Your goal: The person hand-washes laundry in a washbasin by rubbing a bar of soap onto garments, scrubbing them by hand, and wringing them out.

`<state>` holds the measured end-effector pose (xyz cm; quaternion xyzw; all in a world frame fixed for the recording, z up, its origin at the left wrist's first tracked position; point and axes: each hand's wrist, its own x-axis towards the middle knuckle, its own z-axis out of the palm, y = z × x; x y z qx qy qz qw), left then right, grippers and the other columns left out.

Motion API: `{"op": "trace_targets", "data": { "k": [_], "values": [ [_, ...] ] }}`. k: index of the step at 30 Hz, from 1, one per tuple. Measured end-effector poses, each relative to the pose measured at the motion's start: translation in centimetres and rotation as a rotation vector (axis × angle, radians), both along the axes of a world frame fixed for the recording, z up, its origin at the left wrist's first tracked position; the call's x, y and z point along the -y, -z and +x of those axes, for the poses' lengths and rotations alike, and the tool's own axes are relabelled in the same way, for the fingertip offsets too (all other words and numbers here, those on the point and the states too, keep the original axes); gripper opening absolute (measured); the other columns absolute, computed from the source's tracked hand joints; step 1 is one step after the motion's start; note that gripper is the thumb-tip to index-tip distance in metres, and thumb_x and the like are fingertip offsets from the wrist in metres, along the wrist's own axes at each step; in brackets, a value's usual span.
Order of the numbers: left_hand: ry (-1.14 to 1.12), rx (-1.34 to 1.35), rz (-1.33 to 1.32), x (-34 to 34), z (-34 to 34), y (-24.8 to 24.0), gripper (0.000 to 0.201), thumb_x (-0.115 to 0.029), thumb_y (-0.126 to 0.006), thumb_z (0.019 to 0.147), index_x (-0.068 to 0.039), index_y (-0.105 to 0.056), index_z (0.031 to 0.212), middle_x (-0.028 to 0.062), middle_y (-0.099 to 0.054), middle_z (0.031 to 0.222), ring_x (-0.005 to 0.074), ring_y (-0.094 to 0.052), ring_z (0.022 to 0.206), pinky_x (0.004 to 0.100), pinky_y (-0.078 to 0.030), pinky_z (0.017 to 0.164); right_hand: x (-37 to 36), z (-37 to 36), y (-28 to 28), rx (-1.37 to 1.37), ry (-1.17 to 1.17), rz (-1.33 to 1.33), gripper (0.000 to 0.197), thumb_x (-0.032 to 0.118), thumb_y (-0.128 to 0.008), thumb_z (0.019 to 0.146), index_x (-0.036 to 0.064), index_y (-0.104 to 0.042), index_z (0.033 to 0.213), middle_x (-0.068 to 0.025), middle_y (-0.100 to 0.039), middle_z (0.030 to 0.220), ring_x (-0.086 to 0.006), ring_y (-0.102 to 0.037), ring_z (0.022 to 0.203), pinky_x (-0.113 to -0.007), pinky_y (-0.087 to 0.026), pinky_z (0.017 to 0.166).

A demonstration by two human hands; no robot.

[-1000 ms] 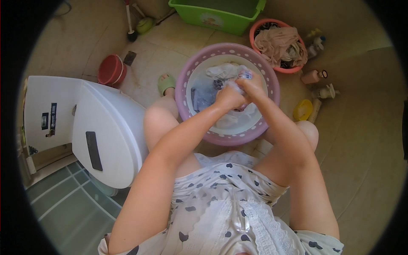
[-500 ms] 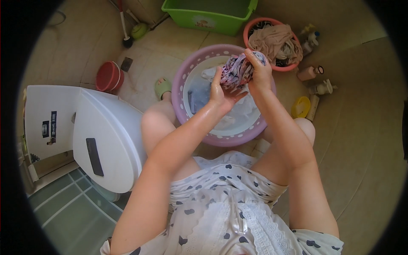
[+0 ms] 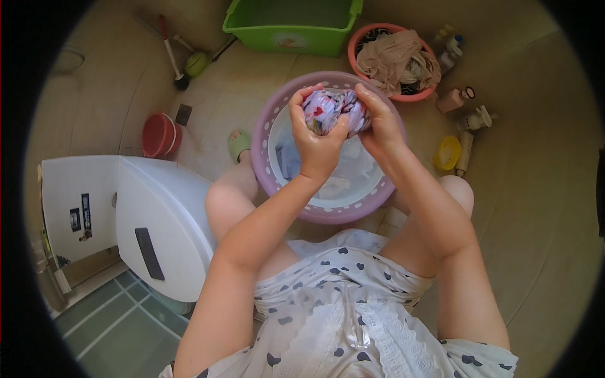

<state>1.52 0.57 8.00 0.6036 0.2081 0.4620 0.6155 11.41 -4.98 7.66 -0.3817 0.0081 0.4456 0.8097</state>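
The left hand [image 3: 317, 143] and right hand [image 3: 380, 128] both grip a bunched, patterned wet cloth [image 3: 334, 110], which sits squeezed between them, raised above the purple basin [image 3: 268, 157]. The basin holds water and what may be more laundry, though that is hard to make out. Beyond the basin stands a green tub [image 3: 290, 22]; right of that, a pink basin of clothes [image 3: 397, 57].

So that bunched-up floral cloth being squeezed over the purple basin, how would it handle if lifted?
The floral cloth is balled between the left hand and right hand, so probably floppy. It looks wet, likely heavy and drippy over the purple basin.
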Motion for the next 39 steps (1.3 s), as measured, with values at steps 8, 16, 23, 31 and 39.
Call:
{"op": "trace_targets", "data": {
  "k": [8,16,23,31,39],
  "values": [
    [0.033,-0.166,0.658,2.2,-1.7,-3.6,0.048,0.005,-0.063,0.054,-0.007,-0.048,0.098,0.0154,-0.050,0.109,0.0272,-0.052,0.099,0.0329,-0.042,0.084,1.4,-0.7,-2.1,-0.156,-0.341,0.005,0.014,0.019,-0.055,0.083,0.0058,-0.056,0.088,-0.0046,-0.058,0.084,-0.0131,-0.057,0.078,-0.028,-0.049,0.071],
    [0.320,0.028,1.237,2.1,-1.4,-4.0,0.020,-0.003,-0.062,0.046,-0.011,-0.054,0.063,0.0020,-0.053,0.072,0.0194,-0.055,0.069,0.0297,-0.045,0.060,1.2,-0.3,-1.6,-0.274,-0.832,-0.094,0.013,0.017,-0.059,0.077,0.0071,-0.055,0.070,-0.0051,-0.057,0.068,-0.0115,-0.054,0.060,-0.025,-0.043,0.052],
    [0.507,-0.028,1.539,2.7,-2.1,-0.6,0.014,-0.016,-0.055,0.046,-0.014,-0.052,0.059,0.0001,-0.044,0.067,0.0154,-0.052,0.070,0.0254,-0.044,0.062,0.4,-1.1,-0.6,0.497,-0.948,-0.280,0.026,0.014,-0.064,0.069,0.0060,-0.047,0.051,-0.0006,-0.046,0.053,-0.0091,-0.041,0.048,-0.026,-0.032,0.045],
    [0.516,-0.117,1.452,0.0,-1.0,1.1,0.019,-0.014,-0.063,0.058,-0.014,-0.055,0.075,0.0024,-0.049,0.090,0.0209,-0.050,0.085,0.0337,-0.043,0.080,-0.7,0.6,3.4,0.369,-0.615,-0.377,0.027,0.027,-0.067,0.070,0.0049,-0.057,0.057,-0.0043,-0.055,0.056,-0.0136,-0.051,0.051,-0.029,-0.041,0.048],
    [0.340,-0.388,-0.649,0.2,-2.5,-1.1,0.088,-0.026,-0.064,0.078,-0.006,-0.002,0.138,0.0122,-0.028,0.134,0.0259,-0.039,0.116,0.0436,-0.033,0.097,-1.8,0.5,0.7,0.631,0.204,-0.381,0.033,0.030,-0.075,0.069,0.0073,-0.052,0.059,0.0030,-0.049,0.055,-0.0060,-0.044,0.050,-0.022,-0.035,0.048]
  ]
}}
